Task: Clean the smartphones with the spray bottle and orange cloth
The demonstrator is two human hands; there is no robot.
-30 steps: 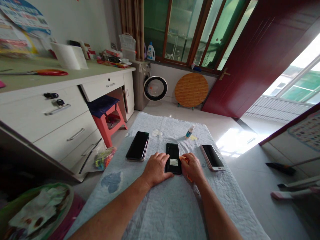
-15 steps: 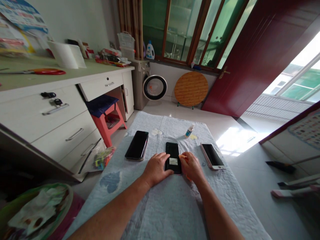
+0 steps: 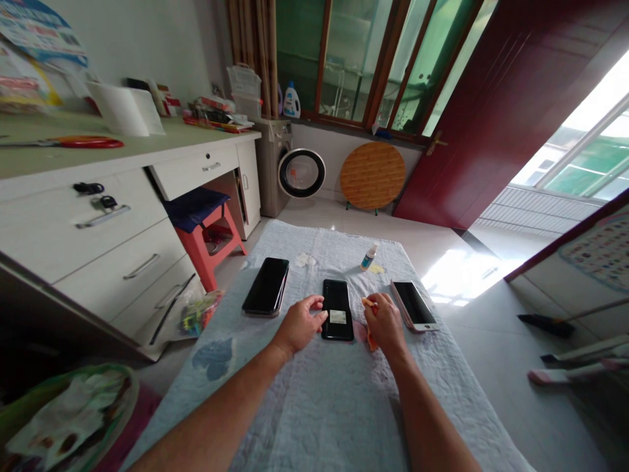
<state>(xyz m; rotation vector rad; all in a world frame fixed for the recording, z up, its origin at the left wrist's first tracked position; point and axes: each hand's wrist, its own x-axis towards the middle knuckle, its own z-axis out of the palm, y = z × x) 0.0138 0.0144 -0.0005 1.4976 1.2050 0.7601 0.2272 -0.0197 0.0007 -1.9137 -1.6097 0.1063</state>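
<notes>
A black phone [image 3: 337,298] with a pale label on its upper face lies on the cloth-covered table [image 3: 314,406], between my hands. Just left of it, my left hand [image 3: 301,322] holds nothing; its thumb and fingers are apart, close to the phone's edge. On the other side my right hand [image 3: 384,321] is closed around an orange cloth [image 3: 372,340], whose ends stick out above and below the fingers. Another dark phone [image 3: 266,286] lies to the left. A white-framed phone [image 3: 415,305] rests to the right of my right hand.
A small spray bottle [image 3: 368,257] stands toward the table's far edge. A red stool [image 3: 209,246] and a white desk [image 3: 113,242] are on the left, with a waste bin [image 3: 132,406] nearer me. Behind are a washing machine [image 3: 271,170] and a round wooden board [image 3: 372,176].
Both hands have come off the middle phone, the left moving slightly left and the right moving right with the orange cloth. The phone stays on the table.
</notes>
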